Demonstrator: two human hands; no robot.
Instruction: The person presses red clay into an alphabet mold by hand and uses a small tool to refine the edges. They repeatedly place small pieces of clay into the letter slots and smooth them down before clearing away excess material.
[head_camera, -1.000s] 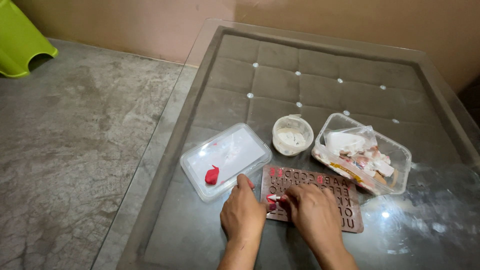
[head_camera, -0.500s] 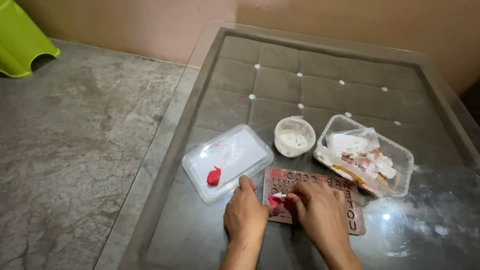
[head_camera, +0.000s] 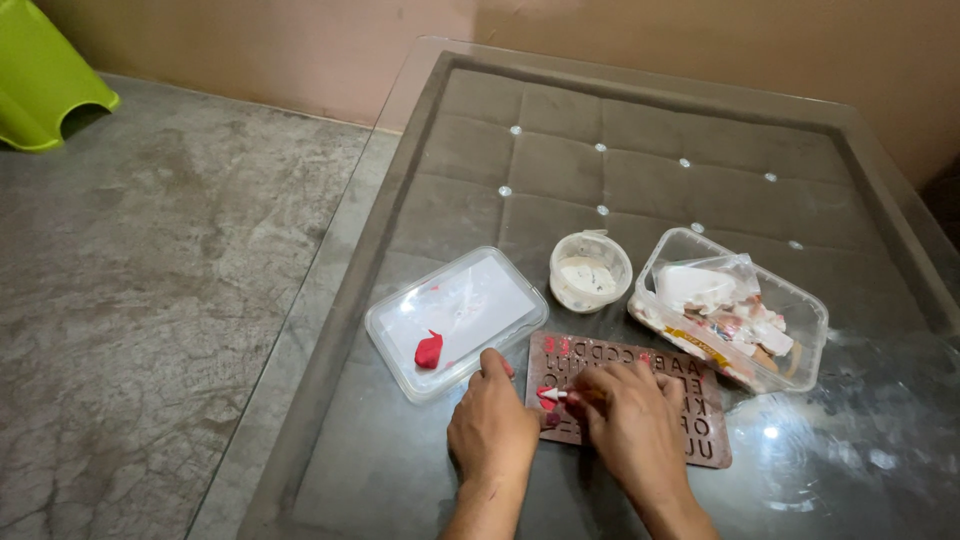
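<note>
A brown letter stencil (head_camera: 640, 405) lay flat on the glass tabletop (head_camera: 420, 440), near its front edge, with red clay (head_camera: 548, 394) pressed into its left end. The left hand (head_camera: 493, 425) rested loosely curled on the stencil's left edge, holding nothing. The right hand (head_camera: 632, 422) was closed around one small white-tipped tool (head_camera: 556, 395), its tip at the clay. Behind stood one lid (head_camera: 458, 318) bearing one red lump (head_camera: 429, 350), one round tub (head_camera: 590, 270), and one clear box (head_camera: 728, 308).

Glass table (head_camera: 420, 150) (tufted beneath) bears lid (head_camera: 457, 320), tub (head_camera: 590, 272), box (head_camera: 730, 308), stencil (head_camera: 640, 408).
</note>
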